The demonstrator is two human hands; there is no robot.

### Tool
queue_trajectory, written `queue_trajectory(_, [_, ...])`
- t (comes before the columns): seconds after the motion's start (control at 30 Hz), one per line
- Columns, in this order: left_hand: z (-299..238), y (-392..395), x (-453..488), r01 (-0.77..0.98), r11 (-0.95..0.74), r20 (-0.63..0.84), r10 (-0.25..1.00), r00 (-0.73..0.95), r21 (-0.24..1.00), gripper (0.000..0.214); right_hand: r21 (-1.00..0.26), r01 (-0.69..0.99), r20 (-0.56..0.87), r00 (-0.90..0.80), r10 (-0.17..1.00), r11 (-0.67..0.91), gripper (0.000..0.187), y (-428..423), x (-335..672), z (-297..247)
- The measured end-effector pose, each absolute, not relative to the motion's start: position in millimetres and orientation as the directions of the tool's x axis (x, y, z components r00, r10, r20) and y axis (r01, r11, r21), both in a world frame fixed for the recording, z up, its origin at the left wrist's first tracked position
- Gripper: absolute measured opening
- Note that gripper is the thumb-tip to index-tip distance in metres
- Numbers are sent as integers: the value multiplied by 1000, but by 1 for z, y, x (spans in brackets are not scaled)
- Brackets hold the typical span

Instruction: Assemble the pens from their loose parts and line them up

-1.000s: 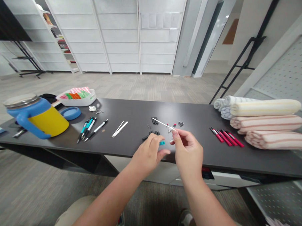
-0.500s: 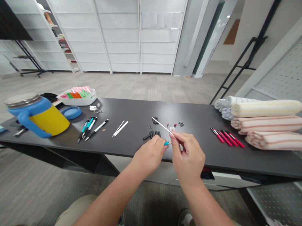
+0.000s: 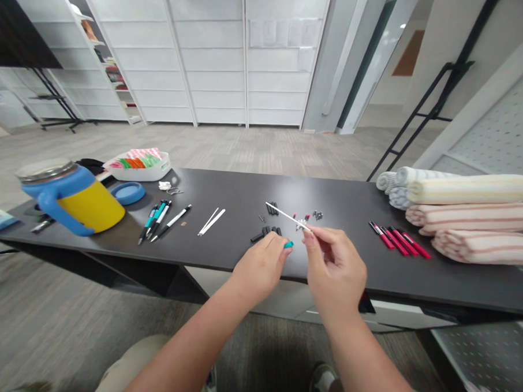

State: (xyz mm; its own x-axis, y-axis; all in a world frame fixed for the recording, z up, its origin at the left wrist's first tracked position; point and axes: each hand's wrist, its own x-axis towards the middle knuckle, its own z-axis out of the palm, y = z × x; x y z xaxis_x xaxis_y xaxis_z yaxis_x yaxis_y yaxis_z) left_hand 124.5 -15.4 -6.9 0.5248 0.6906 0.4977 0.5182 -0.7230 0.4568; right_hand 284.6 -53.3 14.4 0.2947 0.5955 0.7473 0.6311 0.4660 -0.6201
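Okay, far left on the dark, smooth surface: one big mug, yellow and blue with a metal rim and loop handle, then one round blue lid. Just behind the lid, one white plastic tray with bright striped packets, overlapping, count unclear. Next, a bunch of pens, teal and white with black parts, overlapping, exact count unclear; one white-and-black pen apart, tilted up-right. Then thin white sticks, at least two, also slanting up-right.

Left hand: fingers curled shut around one teal tube, only its end showing, aimed right toward the other hand. Just beyond the knuckles, short black tubes, partly hidden; a second group of black tubes farther back, side by side.

One white rod, slim and straight, is in the air between the left hand and the small parts, long axis diagonal, far tip up-left and away from the person. Right hand: thumb and fingertips pinching its near end. Behind it, two tiny red bits and small metal clips, too small to count.

Farther right, four red pens, slanted, black-tipped. Far right, rolled striped towels, soft fabric, stacked, at least five.
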Motion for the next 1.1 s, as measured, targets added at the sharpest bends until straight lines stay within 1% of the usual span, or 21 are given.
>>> queue_trajectory(0.07, [-1, -10, 116, 466, -728, 532, 685, 498, 502, 28, -697, 557, 680, 311, 664, 452, 8, -54, 293, 20])
queue_trajectory(0.1, [1, -6, 111, 455, -735, 555, 678, 481, 503, 27, -720, 526, 653, 294, 698, 453, 9, -55, 297, 23])
queue_trajectory(0.17, [4, 4, 97, 494, -735, 593, 672, 444, 464, 25, -736, 494, 626, 238, 743, 463, 9, -56, 306, 28])
queue_trajectory(0.23, [5, 15, 83, 564, -711, 613, 681, 401, 421, 24, -727, 494, 625, 190, 757, 476, 8, -58, 313, 31])
queue_trajectory(0.33, [4, 25, 70, 581, -711, 624, 672, 398, 396, 25, -698, 525, 636, 141, 759, 487, 7, -58, 317, 32])
queue_trajectory(0.5, [3, 26, 68, 547, -717, 592, 683, 429, 431, 25, -621, 614, 657, 69, 751, 487, 9, -56, 315, 29])
queue_trajectory(0.63, [6, 23, 68, 565, -707, 564, 695, 446, 426, 25, -597, 643, 666, 64, 743, 480, 10, -53, 316, 26])
queue_trajectory(0.77, [7, 21, 69, 606, -701, 501, 704, 504, 376, 25, -569, 666, 671, 35, 741, 483, 13, -51, 318, 23])
queue_trajectory(0.9, [6, 18, 73, 617, -737, 443, 667, 599, 276, 24, -500, 676, 665, -100, 740, 541, 14, -48, 313, 18])
queue_trajectory(0.97, [6, 17, 74, 628, -745, 414, 657, 630, 226, 24, -478, 676, 663, -141, 736, 560, 13, -46, 309, 16])
queue_trajectory(1.1, [10, 15, 75, 648, -738, 381, 663, 645, 189, 29, -463, 698, 671, -127, 731, 546, 13, -45, 304, 10])
